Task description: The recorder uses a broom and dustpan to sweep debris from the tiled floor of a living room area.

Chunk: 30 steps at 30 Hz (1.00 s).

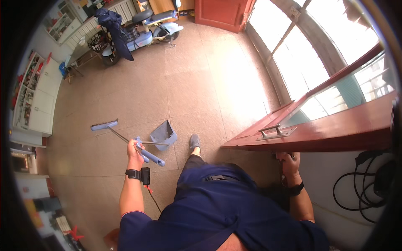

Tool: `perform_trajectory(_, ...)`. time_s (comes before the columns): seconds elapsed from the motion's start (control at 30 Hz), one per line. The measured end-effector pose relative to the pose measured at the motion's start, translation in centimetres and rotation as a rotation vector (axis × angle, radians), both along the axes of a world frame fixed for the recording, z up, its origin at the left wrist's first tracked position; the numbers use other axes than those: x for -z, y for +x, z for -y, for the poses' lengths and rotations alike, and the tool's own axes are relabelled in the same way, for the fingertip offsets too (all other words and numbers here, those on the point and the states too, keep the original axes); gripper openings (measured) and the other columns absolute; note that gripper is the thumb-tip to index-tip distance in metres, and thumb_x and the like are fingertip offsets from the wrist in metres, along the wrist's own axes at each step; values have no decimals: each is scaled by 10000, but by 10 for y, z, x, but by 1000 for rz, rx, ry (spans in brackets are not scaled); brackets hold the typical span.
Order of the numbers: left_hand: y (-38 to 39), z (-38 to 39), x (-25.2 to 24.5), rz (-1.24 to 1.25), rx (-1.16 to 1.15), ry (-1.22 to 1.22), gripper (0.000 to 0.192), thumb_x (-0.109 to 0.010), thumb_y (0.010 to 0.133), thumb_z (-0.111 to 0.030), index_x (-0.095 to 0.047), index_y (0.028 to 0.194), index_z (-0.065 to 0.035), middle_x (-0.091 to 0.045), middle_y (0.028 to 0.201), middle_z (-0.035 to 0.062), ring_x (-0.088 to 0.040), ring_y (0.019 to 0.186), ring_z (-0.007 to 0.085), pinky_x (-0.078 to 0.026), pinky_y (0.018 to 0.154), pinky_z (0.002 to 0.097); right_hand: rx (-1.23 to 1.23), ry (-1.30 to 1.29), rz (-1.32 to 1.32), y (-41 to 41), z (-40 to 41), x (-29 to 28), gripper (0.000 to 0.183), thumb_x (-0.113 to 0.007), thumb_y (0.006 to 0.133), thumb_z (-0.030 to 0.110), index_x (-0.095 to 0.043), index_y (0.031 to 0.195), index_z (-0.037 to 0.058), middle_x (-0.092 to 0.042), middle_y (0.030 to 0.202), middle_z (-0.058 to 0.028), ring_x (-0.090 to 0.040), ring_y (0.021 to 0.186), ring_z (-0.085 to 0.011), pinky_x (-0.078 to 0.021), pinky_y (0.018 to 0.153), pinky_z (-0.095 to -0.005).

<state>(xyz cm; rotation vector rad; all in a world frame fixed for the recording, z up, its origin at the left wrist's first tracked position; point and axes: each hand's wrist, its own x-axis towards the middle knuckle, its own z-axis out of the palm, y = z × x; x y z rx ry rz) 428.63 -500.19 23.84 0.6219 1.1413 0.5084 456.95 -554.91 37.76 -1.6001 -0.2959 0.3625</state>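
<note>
My left hand (135,151) grips the handles of a blue broom (104,125) and a blue long-handled dustpan (164,136) together. The broom head points to the left with its dark bristles facing away from me, and the dustpan lies to its right, in front of my shoe. On the right, my right hand (289,160) is at the near side of a red wooden door (329,131), below its metal pull handle (272,131). The door's edge hides the fingertips, so what they touch cannot be told.
A blue electric scooter (141,40) with a dark cover stands at the upper left. White cabinets (42,100) line the left wall. Another red door (218,14) is at the top, beside bright windows (301,72). A coiled black cable (355,191) hangs at the right.
</note>
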Motion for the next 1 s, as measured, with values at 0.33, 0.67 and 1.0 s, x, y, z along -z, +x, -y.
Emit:
perform_trajectory(0.33, 26, 16, -36, -2, 94, 39, 180, -550, 736, -176, -497, 881, -82, -515, 725, 47, -516, 601, 154, -427, 521, 287, 230, -195, 277, -99, 78, 72, 221, -601, 904, 154, -619, 1026, -29, -663, 950, -106, -634, 849, -191, -502, 754, -326)
perform_trajectory(0.67, 71, 11, -17, 71, 444, 98, 241, -562, 763, -207, -546, 960, -68, -532, 725, 46, -504, 602, 144, -423, 490, 281, -148, -860, -201, -291, -5, 64, 230, -613, 905, 242, -639, 868, 16, -633, 722, -74, -600, 700, -154, -495, 682, -313)
perform_trajectory(1.0, 186, 36, -15, -5, 820, 374, 347, -583, 756, -180, -627, 1032, 25, -525, 638, -13, -485, 573, 80, -392, 508, 280, -242, -185, -520, -128, -297, -23, 510, -604, 929, 358, -473, 1249, -18, -656, 1001, -177, -640, 916, -228, -508, 795, -361)
